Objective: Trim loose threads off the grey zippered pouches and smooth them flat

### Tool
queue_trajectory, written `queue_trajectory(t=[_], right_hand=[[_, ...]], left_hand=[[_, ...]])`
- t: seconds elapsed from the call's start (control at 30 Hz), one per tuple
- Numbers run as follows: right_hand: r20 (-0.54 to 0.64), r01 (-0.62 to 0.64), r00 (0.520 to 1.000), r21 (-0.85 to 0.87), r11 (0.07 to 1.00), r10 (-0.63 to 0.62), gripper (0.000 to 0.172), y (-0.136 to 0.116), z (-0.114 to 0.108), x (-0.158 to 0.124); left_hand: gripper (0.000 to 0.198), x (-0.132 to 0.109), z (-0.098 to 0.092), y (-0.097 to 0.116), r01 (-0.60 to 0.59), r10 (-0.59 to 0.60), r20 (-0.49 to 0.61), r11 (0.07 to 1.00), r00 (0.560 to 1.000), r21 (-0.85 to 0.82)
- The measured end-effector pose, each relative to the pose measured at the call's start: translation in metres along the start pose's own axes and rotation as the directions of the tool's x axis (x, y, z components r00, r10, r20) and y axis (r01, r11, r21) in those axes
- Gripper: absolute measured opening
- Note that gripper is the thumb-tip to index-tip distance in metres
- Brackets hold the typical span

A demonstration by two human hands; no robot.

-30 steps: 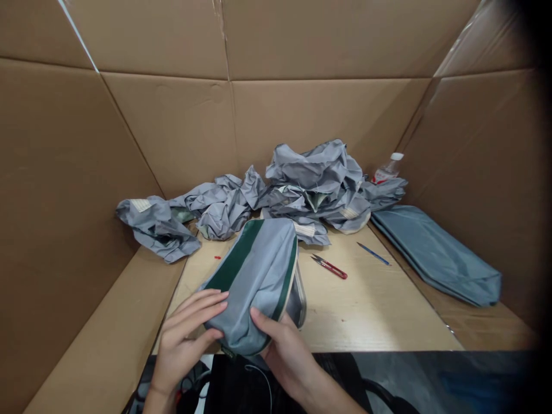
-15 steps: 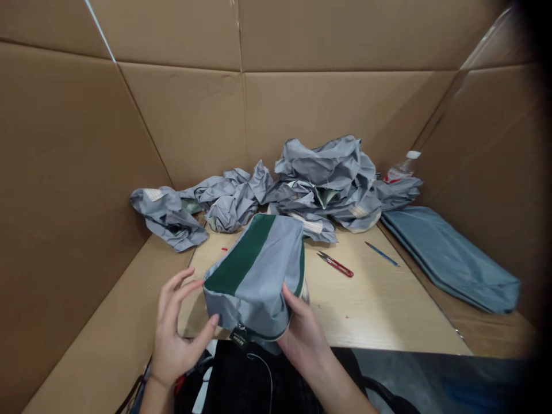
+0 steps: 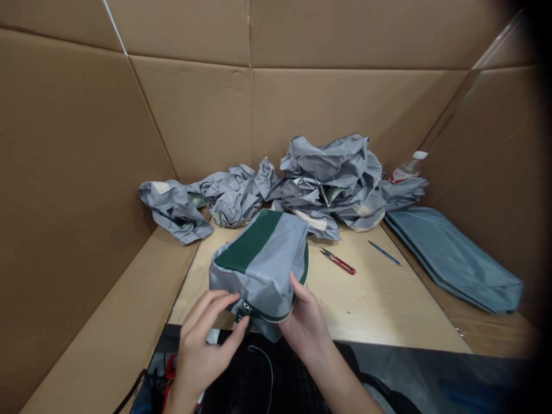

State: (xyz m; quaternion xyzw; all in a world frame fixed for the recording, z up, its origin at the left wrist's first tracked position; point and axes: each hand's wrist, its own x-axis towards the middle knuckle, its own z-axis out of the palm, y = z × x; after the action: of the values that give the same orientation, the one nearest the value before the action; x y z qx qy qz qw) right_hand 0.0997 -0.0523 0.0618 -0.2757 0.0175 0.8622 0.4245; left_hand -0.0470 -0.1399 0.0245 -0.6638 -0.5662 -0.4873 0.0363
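A grey fabric pouch with a dark green band (image 3: 259,264) is held up just over the front edge of the wooden board. My right hand (image 3: 304,325) grips its lower right side. My left hand (image 3: 207,339) is at the front of the pouch, with thumb and fingers closed around a metal zip pull (image 3: 245,309) and a dark tag. The zip runs along the pouch's green-edged seam. The inside of the pouch is hidden.
Crumpled grey fabric pieces (image 3: 330,184) lie heaped behind the pouch. Red-handled thread snips (image 3: 338,263) and a thin blue tool (image 3: 383,253) rest on the board (image 3: 371,305). A flat blue-grey bag (image 3: 452,261) and a plastic bottle (image 3: 407,169) are at right, within cardboard walls (image 3: 345,109).
My left hand has moved from the pouch's left side to its zip pull. The pouch has turned slightly, bringing the zip seam towards me. The view has shifted slightly.
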Motion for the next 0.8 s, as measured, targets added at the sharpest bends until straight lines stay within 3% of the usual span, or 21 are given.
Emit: queue_trajectory(t=[0.4, 0.47, 0.57, 0.63, 0.7, 0.8], right_hand=[[0.062, 0.007, 0.998, -0.043, 0.999, -0.004, 0.023, 0.011, -0.001, 0.002], [0.086, 0.029, 0.996, -0.104, 0.994, -0.020, 0.020, 0.013, -0.004, 0.005], [0.111, 0.030, 0.994, -0.357, 0.934, 0.011, 0.033, 0.008, -0.008, 0.007], [0.197, 0.071, 0.978, -0.634, 0.770, 0.072, 0.040, -0.002, -0.010, 0.005], [0.360, 0.247, 0.922, -0.830, 0.501, 0.142, 0.036, -0.013, -0.010, -0.002], [0.541, 0.519, 0.815, -0.841, 0.151, 0.208, 0.024, -0.025, -0.007, -0.019]], left_hand=[[0.016, -0.005, 0.007, 0.004, 0.184, -0.185, -0.001, 0.979, 0.983, 0.088], [0.009, -0.008, 0.008, 0.001, 0.292, -0.293, 0.017, 0.955, 0.956, 0.058], [0.005, -0.010, 0.007, -0.005, 0.533, -0.520, 0.135, 0.842, 0.843, -0.082], [0.013, -0.010, 0.005, -0.009, 0.637, -0.603, 0.217, 0.754, 0.767, -0.158], [0.022, -0.010, 0.004, -0.013, 0.672, -0.629, 0.244, 0.716, 0.738, -0.187], [0.031, -0.008, 0.003, -0.018, 0.689, -0.642, 0.255, 0.698, 0.723, -0.198]])
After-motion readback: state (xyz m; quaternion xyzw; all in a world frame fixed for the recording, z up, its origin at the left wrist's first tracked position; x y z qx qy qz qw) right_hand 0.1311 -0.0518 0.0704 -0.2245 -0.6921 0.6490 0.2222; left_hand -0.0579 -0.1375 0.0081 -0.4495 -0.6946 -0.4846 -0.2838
